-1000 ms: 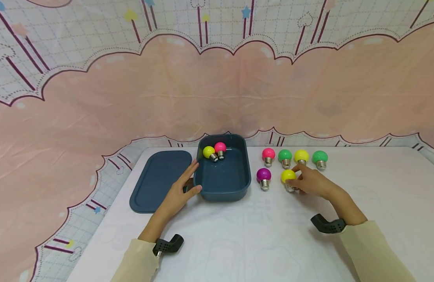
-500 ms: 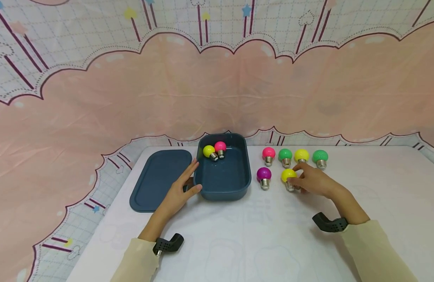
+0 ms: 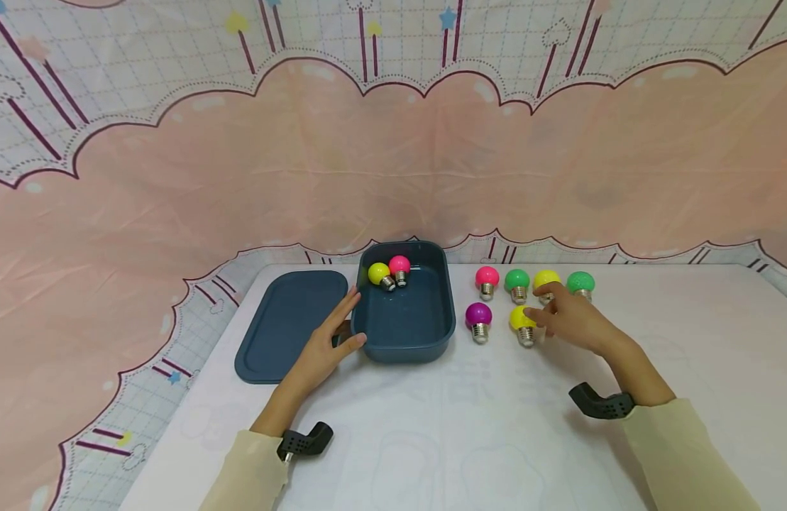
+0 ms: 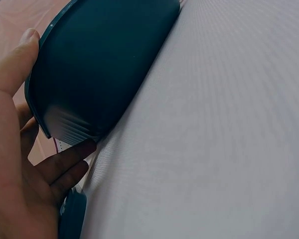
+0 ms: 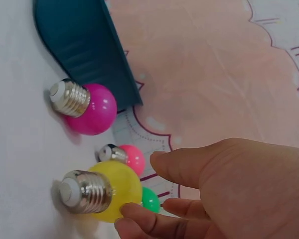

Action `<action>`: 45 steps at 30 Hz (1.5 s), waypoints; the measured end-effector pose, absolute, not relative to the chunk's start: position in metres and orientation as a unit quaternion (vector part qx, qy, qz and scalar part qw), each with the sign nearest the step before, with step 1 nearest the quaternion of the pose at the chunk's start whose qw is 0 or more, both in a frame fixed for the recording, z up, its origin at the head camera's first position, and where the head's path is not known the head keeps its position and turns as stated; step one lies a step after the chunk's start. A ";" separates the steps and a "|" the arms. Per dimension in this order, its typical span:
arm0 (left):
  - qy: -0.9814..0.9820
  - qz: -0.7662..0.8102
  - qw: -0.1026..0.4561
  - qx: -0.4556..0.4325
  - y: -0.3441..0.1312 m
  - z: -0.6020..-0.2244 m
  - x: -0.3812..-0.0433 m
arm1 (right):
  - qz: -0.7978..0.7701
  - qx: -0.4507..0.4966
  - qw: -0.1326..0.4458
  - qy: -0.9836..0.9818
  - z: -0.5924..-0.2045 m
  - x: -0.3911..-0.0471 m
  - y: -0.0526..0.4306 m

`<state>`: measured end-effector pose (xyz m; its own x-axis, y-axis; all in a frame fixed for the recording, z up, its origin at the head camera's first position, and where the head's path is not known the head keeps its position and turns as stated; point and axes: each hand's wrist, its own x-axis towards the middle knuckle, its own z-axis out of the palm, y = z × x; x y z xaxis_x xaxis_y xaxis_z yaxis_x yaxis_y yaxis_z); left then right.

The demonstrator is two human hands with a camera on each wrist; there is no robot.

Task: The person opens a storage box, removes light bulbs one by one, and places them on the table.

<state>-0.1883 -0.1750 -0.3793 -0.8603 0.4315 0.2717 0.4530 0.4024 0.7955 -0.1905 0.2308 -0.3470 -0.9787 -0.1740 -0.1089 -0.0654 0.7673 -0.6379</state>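
Observation:
My left hand (image 3: 321,357) rests with spread fingers against the left side of a dark blue box (image 3: 402,353). In the left wrist view the thumb is by the rim and the fingertips near the box's lower corner. A yellow light bulb (image 3: 519,319) lies in the front row on the table, with my right hand (image 3: 575,321) just over its right side. The right wrist view has the thumb clear of that bulb and fingertips at its edge; whether they touch, I cannot tell. A purple bulb (image 3: 479,314) lies to its left.
Inside the box lie a yellow bulb (image 3: 378,272) and a pink bulb (image 3: 399,265). Behind the front row are a pink bulb (image 3: 487,276), green bulbs (image 3: 517,280) and a partly covered yellow bulb (image 3: 546,278). A blue lid (image 3: 284,326) lies left of the box.
My right hand has loosened from the front yellow bulb, its fingers shifting slightly up and right so the bulb's metal base shows. The left hand stays put.

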 end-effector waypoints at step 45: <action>-0.835 -0.484 0.008 -0.262 -0.174 -0.375 -0.185 | -0.343 -0.215 0.031 0.914 -0.329 -0.241 0.080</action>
<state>-0.1846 -0.1739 -0.3746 -0.8625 0.4294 0.2678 0.4456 0.3932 0.8043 -0.2410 0.0800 -0.3287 -0.9055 -0.4145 0.0912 -0.3722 0.6723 -0.6399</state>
